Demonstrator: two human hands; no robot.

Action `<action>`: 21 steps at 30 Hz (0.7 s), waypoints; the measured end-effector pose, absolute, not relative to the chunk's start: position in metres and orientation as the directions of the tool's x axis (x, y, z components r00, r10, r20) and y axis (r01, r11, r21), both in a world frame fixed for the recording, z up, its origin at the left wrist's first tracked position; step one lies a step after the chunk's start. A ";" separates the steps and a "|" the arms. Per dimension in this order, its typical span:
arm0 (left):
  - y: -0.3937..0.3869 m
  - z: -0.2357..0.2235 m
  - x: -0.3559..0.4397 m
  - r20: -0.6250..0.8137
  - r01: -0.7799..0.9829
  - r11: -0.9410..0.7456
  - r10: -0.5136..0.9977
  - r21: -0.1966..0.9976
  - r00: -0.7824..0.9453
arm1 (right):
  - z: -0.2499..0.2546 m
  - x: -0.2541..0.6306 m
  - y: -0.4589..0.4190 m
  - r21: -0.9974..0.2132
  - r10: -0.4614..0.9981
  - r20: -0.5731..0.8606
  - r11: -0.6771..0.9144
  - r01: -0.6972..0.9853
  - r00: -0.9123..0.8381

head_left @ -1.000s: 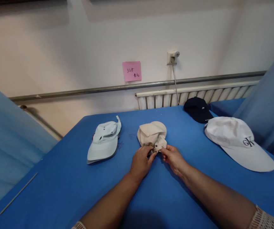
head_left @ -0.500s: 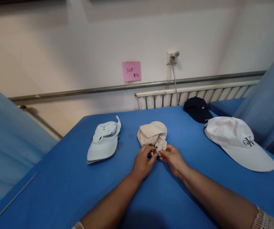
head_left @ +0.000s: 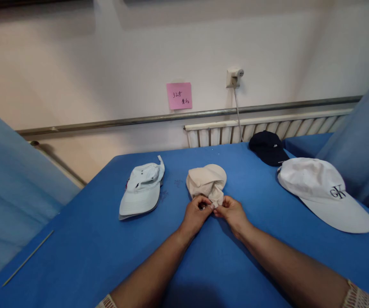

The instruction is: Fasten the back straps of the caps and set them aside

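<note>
A beige cap [head_left: 205,179] lies on the blue table cover [head_left: 158,252], its brim pointing to the wall and its back edge toward me. My left hand [head_left: 197,214] pinches the near edge of the cap, thumb and fingers curled together. Right beside it, my right hand [head_left: 232,214] grips the same edge between thumb and fingertips. The two hands almost touch, and the small part of the cap between them is partly hidden by my fingers.
On the left sits a pale blue cap [head_left: 141,190]. A large white cap [head_left: 315,184] and a dark navy cap [head_left: 267,147] are on the right. A thin stick [head_left: 28,259] lies near the left edge. Blue curtains [head_left: 7,184] hang at the sides; a radiator [head_left: 216,133] lines the wall.
The fingers of both hands have shifted slightly at the cap's near edge; a dark gap that showed there is now mostly covered. The view has moved a little.
</note>
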State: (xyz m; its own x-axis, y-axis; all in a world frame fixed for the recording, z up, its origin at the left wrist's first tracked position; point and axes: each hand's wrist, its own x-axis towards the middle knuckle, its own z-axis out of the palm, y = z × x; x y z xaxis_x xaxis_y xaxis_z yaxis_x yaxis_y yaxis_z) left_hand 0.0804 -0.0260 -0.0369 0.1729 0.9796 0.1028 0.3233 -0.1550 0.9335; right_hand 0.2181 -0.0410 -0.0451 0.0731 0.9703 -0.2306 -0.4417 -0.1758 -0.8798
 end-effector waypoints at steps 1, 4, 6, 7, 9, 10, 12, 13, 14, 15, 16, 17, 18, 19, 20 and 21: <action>-0.026 -0.036 0.080 0.105 0.318 -0.157 0.979 0.935 0.175 | -0.046 0.217 -0.041 -0.883 0.974 -0.217 -0.164 -0.439 0.073; -0.028 -0.031 0.079 0.168 0.350 -0.229 0.966 0.908 0.196 | -0.046 0.215 -0.042 -0.884 0.978 -0.196 -0.142 -0.445 0.076; -0.029 -0.026 0.079 0.210 0.376 -0.278 0.954 0.884 0.212 | -0.046 0.215 -0.043 -0.880 0.978 -0.195 -0.144 -0.452 0.069; -0.030 -0.024 0.079 0.220 0.383 -0.289 0.952 0.877 0.215 | -0.046 0.215 -0.043 -0.877 0.979 -0.196 -0.146 -0.458 0.064; -0.030 -0.021 0.079 0.231 0.386 -0.297 0.950 0.874 0.208 | -0.047 0.215 -0.043 -0.868 0.979 -0.195 -0.147 -0.474 0.054; -0.030 -0.020 0.079 0.237 0.378 -0.297 0.951 0.877 0.199 | -0.047 0.215 -0.043 -0.863 0.980 -0.194 -0.145 -0.484 0.053; -0.030 -0.021 0.080 0.244 0.355 -0.292 0.954 0.888 0.176 | -0.048 0.215 -0.043 -0.858 0.981 -0.185 -0.131 -0.497 0.061; -0.029 -0.022 0.080 0.239 0.349 -0.281 0.958 0.894 0.158 | -0.049 0.214 -0.043 -0.859 0.982 -0.179 -0.123 -0.498 0.066; -0.028 -0.024 0.080 0.226 0.349 -0.260 0.965 0.900 0.135 | -0.049 0.214 -0.043 -0.861 0.983 -0.172 -0.114 -0.495 0.072; -0.027 -0.026 0.080 0.205 0.355 -0.230 0.973 0.906 0.107 | -0.050 0.213 -0.043 -0.866 0.983 -0.165 -0.106 -0.489 0.079; -0.026 -0.028 0.080 0.176 0.364 -0.192 0.981 0.911 0.078 | -0.051 0.212 -0.043 -0.870 0.984 -0.159 -0.099 -0.482 0.084; -0.025 -0.030 0.079 0.142 0.372 -0.150 0.989 0.916 0.048 | -0.051 0.212 -0.043 -0.875 0.984 -0.153 -0.093 -0.475 0.089; -0.024 -0.032 0.079 0.105 0.377 -0.106 0.994 0.920 0.024 | -0.052 0.211 -0.042 -0.880 0.985 -0.145 -0.086 -0.467 0.091; -0.023 -0.033 0.078 0.068 0.376 -0.067 0.998 0.924 0.009 | -0.053 0.210 -0.042 -0.885 0.986 -0.136 -0.079 -0.459 0.092; -0.022 -0.034 0.077 0.037 0.368 -0.035 0.999 0.929 0.003 | -0.054 0.209 -0.042 -0.890 0.988 -0.125 -0.070 -0.450 0.093; -0.021 -0.034 0.077 0.010 0.353 -0.012 1.000 0.935 0.007 | -0.056 0.209 -0.041 -0.895 0.989 -0.111 -0.059 -0.442 0.093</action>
State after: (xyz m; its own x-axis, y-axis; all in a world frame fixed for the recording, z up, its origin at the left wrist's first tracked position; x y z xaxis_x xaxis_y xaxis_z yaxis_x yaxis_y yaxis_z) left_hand 0.0766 -0.0211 -0.0341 0.0071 0.9999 0.0100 0.3534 -0.0118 0.9354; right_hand 0.2088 -0.0412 -0.0556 0.0928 0.9894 -0.1113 -0.4417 -0.0593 -0.8952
